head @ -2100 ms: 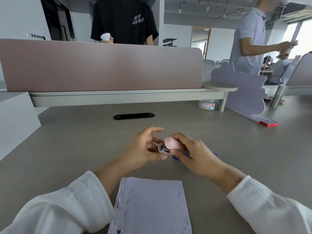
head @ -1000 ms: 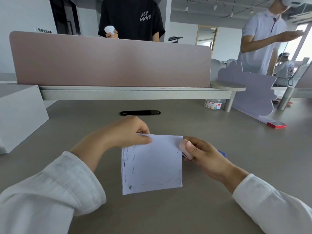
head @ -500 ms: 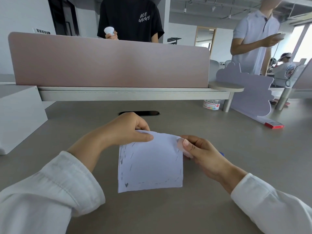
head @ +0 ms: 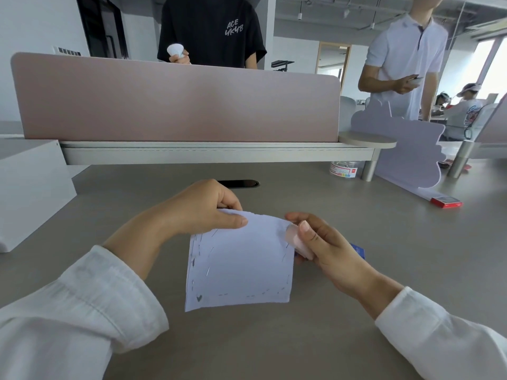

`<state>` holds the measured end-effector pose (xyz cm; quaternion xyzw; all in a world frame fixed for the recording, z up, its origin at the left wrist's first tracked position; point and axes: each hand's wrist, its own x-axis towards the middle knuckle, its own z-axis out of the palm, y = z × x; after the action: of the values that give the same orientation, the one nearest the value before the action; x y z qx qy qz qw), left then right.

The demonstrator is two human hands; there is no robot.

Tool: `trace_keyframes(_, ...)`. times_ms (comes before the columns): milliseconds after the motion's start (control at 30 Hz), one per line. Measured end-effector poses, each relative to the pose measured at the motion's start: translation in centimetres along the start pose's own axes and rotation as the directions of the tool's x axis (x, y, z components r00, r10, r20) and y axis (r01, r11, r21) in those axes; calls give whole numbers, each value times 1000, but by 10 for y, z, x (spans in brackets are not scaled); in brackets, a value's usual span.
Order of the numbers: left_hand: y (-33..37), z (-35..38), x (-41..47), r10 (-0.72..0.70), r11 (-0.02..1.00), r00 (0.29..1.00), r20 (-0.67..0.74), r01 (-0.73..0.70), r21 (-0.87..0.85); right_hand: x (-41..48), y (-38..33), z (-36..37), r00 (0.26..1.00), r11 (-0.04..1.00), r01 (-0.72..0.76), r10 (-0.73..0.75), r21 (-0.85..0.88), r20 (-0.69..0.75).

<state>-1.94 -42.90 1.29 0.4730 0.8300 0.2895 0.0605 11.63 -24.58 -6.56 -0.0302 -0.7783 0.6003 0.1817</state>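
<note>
Over desk (head: 384,270): left hand (head: 203,209) pinches paper (head: 241,259) top edge; right hand (head: 326,242) grips pink stapler (head: 297,241) at paper's corner.

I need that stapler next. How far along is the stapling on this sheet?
Done: metal staples line the left, bottom and right edges of the pale paper sheet. In hand: the left hand pinches its top edge; the right hand holds the small pink stapler at the top right corner. Left: the top edge looks unstapled.

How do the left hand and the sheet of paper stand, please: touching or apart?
Touching. The head view shows the left hand pinching the top edge of the sheet of paper, thumb pressed flat on its upper face.
</note>
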Motion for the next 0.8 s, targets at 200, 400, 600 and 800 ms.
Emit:
trace_keyframes(200,-6,-1,1,-8,997,995,101,16,-77,-3,-8,3,969,889,110,-195,-444,-152)
trace_keyframes(400,-13,-8,-1,49,973,978,202,-2,-229,-3,-16,5,930,829,197,-327,-524,-167)
trace_keyframes(600,-7,-11,0,49,983,981,190,-13,-183,-1,-18,0,933,805,193,-327,-561,-148)
trace_keyframes(800,-30,-55,-16,0,985,994,105,18,-172,7,-26,-36,904,924,30,-187,-380,-383)
